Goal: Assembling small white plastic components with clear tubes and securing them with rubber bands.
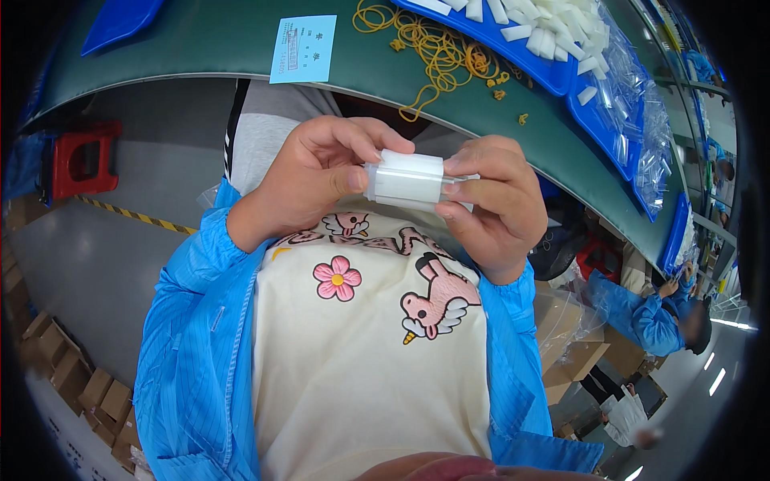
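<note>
My left hand (325, 164) closes its thumb and fingers around the left end of a bundle of white and clear plastic pieces (407, 178). Lying roughly level, the bundle is held in front of my chest, just off the table's near edge. At its right end, the fingers of my right hand (501, 196) pinch a narrow clear piece that sticks out of it. Whether that piece is separate from the bundle I cannot tell. The palm side of each grip is partly hidden.
On the green table (200, 48) lie yellow rubber bands (441, 60) and a light-blue paper slip (303, 50). A blue tray (497, 46) holds white pieces; another blue tray (589, 128) holds clear ones. A red stool (84, 164) stands left. A co-worker (658, 321) sits at right.
</note>
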`<state>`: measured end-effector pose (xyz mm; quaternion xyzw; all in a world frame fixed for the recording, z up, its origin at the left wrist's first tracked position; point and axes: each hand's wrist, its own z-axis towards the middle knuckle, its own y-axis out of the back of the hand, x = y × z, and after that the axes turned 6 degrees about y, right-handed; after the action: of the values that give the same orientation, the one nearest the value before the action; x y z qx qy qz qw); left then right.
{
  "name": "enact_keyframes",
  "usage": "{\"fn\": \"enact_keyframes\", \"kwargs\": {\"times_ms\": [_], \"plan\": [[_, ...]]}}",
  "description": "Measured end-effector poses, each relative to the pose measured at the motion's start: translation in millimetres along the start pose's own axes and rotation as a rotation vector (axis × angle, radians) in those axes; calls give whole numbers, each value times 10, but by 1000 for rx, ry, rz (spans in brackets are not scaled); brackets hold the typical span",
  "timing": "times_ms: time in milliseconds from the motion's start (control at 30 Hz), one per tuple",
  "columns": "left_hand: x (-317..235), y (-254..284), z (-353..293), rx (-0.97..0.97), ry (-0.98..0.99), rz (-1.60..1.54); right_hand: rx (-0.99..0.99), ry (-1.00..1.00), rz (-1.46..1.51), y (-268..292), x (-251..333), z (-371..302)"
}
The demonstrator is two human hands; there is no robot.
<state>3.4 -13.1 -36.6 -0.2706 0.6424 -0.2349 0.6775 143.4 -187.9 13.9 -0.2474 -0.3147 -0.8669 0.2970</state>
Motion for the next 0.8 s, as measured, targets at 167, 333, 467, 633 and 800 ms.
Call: {"fn": "enact_keyframes", "kwargs": {"times_ms": [167,333,467,633,800], "plan": [[0,-18,-6,-12,18,-20,17,21,-29,13,5,18],[27,-13,9,24,0,1,8,14,-57,28,-17,-12],[46,14,-30,16,-10,-79,15,-9,-36,23,-38,-7],[17,-10,-79,-78,82,-180,-76,-18,68,15,-11,-1],[-49,18,-69,-180,74,-277,-368,-88,-500,689,-370,-76]]}}
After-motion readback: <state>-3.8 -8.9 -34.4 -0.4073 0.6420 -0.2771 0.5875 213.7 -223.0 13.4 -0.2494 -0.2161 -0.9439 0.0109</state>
